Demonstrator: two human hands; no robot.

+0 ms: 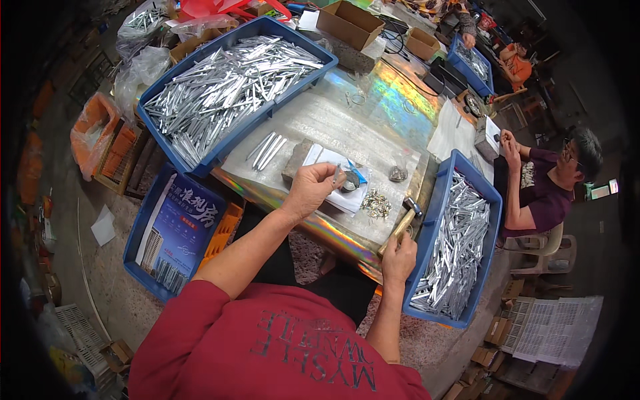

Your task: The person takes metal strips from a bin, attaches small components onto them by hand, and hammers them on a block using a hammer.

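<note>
My left hand (312, 190) pinches a small silver metal piece (337, 175) by its lower part, above a dark round block (349, 181). White paper (321, 157) and a blue-handled tool (359, 173) lie around that block. In my right hand (399, 259) is a hammer (405, 222), its wooden handle gripped and its dark head pointing away from me. Between the two hands sits a loose pile of small brass-coloured parts (377, 205). A few long silver metal strips (268, 151) lie side by side on the table, left of the paper.
Blue bins heaped with silver strips stand at the left (193, 167) and right (495, 220). A clear bag (398, 174) of small parts rests on the table (347, 137). Cardboard boxes (349, 25) stand behind. A person (548, 180) sits at the right.
</note>
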